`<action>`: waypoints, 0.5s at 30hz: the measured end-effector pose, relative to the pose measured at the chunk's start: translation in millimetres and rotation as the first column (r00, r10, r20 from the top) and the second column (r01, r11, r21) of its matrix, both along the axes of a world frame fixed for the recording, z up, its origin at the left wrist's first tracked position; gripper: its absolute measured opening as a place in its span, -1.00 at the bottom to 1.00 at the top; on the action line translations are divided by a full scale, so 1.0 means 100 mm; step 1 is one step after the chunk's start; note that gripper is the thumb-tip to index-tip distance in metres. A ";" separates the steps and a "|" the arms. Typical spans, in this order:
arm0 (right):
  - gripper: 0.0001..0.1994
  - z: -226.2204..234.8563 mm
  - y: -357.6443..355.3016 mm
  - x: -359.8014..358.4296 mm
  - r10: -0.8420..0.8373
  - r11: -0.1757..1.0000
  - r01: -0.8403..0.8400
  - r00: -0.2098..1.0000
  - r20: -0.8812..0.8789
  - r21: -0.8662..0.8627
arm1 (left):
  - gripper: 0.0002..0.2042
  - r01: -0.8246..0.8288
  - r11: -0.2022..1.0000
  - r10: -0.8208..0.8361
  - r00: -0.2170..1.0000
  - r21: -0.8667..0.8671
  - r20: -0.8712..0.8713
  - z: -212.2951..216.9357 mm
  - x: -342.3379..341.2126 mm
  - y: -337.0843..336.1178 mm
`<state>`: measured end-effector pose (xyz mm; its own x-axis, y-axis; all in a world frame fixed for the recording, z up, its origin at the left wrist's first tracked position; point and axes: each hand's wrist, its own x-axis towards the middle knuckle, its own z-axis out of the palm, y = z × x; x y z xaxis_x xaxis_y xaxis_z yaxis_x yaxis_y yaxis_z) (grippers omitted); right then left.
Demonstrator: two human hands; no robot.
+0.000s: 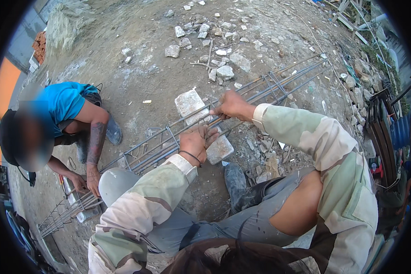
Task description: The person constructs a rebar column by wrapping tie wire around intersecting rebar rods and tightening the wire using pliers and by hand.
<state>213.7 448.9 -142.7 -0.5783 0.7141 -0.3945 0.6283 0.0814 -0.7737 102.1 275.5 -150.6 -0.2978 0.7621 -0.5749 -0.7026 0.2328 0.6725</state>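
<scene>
A long cage of thin steel reinforcing bars (285, 81), tied with square wire stirrups (172, 135), runs slantwise across the middle from lower left to upper right. Its middle lies over a pale concrete block (190, 104). My left hand (196, 143) is closed around the bars on the near side of the block, its fingers curled over them. Just beyond it, my right hand (234, 106) reaches in from the right with thumb and fingers pinched together at the bars. Whatever is in that pinch is too small to make out.
At the left a crouching person in a blue shirt (71, 102) has both hands on the cage's lower-left end. Broken stones (224, 72) lie scattered beyond the block. Dark planks (382, 134) and a blue container (401, 132) stand at the right edge.
</scene>
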 end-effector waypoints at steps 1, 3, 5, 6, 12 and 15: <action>-0.68 -0.09 0.10 0.01 -0.009 1.000 0.009 1.000 -0.004 -0.010 | -0.76 -0.030 0.998 0.026 0.997 0.050 0.066 -0.08 -0.02 0.06; -0.68 -0.28 0.35 0.12 0.069 0.946 -0.090 0.995 0.078 0.313 | -0.78 -0.058 0.996 0.066 0.990 -0.066 0.124 -0.08 0.03 0.19; -0.68 -0.35 0.62 0.11 0.022 0.965 -0.034 0.998 0.051 0.261 | -0.79 -0.095 0.974 0.129 0.978 -0.204 0.162 -0.06 0.01 0.26; -0.68 -0.36 0.71 0.08 -0.020 0.978 0.013 0.999 0.028 0.210 | -0.79 -0.095 0.969 0.133 0.979 -0.229 0.157 -0.05 -0.02 0.28; -0.68 -0.33 1.08 -0.14 -0.074 0.988 0.084 0.994 -0.080 0.131 | -0.86 -0.170 0.933 0.231 0.959 -0.317 0.164 -0.27 -0.12 0.59; -0.70 -0.24 1.13 -0.25 -0.046 0.991 0.056 0.995 -0.083 0.121 | -0.86 -0.178 0.925 0.239 0.959 -0.337 0.150 -0.13 -0.09 0.73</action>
